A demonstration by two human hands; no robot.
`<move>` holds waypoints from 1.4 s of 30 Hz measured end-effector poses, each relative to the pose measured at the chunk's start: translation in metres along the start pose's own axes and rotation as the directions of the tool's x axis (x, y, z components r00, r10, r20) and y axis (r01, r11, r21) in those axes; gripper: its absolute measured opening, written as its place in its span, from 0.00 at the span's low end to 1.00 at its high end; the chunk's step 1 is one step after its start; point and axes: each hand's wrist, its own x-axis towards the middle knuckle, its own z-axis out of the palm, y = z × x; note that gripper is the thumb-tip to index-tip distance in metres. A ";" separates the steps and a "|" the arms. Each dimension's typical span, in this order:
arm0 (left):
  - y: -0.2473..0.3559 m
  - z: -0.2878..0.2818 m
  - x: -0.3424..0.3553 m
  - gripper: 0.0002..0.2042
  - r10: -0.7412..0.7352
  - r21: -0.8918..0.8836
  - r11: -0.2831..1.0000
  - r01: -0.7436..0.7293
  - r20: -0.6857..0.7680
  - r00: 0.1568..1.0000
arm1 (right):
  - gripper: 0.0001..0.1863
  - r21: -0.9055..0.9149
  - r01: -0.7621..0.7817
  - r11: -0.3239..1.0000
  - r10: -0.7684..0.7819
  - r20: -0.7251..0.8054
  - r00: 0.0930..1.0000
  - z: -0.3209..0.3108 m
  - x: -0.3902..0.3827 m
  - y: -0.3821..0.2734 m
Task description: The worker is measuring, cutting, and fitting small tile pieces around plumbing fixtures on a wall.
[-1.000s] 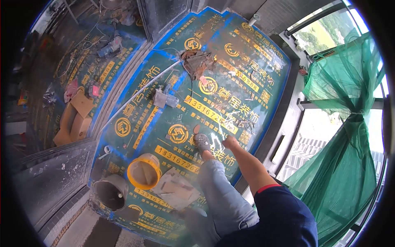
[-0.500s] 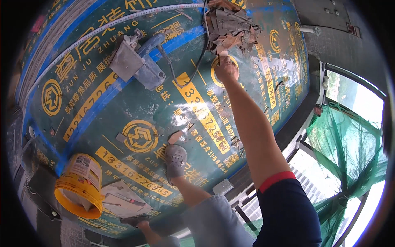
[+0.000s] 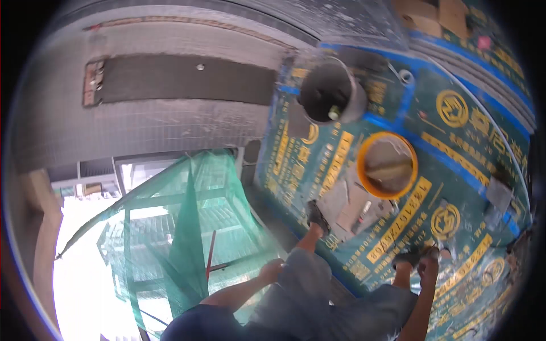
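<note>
My left hand [image 3: 272, 271] is beside my bent left knee; blur hides its fingers. On the right, my right hand [image 3: 429, 264] is low over the floor by my right shoe [image 3: 405, 260]. Its fingers are drawn together around something small and dark that I cannot make out. A pale flat piece [image 3: 446, 254] lies just beyond that hand. Between my feet and the yellow bucket [image 3: 416, 170], a light board [image 3: 384, 212] carries a utility knife [image 3: 365, 211] and a tan strip [image 3: 350, 211]. Murky liquid partly fills the bucket.
Farther off stands a dark bucket [image 3: 356, 94]. A grey metal scoop-like tool [image 3: 500, 196] sits at the right. Green printed sheeting with blue tape [image 3: 406, 102] covers the floor. Green netting [image 3: 190, 227] hangs across the bright opening at left, below a grey wall [image 3: 136, 128].
My view has swung left toward the wall and netted opening. My right hand has come back from the broken-piece pile to beside my shoe. My left hand has come into view.
</note>
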 end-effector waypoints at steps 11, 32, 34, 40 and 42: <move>-0.059 -0.092 -0.023 0.17 0.611 -0.652 0.572 -0.498 -0.067 0.788 | 0.32 -0.698 0.516 0.497 -0.171 0.505 0.846 0.453 -0.331 0.054; -0.323 -0.496 -0.049 0.08 0.466 -0.846 -0.279 -0.455 -0.533 0.706 | 0.12 -0.297 0.470 0.831 -0.182 0.653 0.735 0.898 -0.550 -0.071; -0.331 -0.533 -0.054 0.09 0.387 -0.744 -0.352 -0.568 -0.668 0.635 | 0.11 -0.190 0.458 0.868 -0.195 0.718 0.669 0.936 -0.567 -0.094; -0.345 -0.629 -0.039 0.09 0.213 -0.619 -0.375 -0.690 -0.782 0.586 | 0.12 -0.123 0.516 0.848 -0.212 0.813 0.543 1.031 -0.565 -0.138; -0.332 -0.669 -0.034 0.10 0.163 -0.579 -0.315 -0.752 -0.813 0.558 | 0.12 -0.114 0.546 0.830 -0.225 0.828 0.514 1.058 -0.543 -0.150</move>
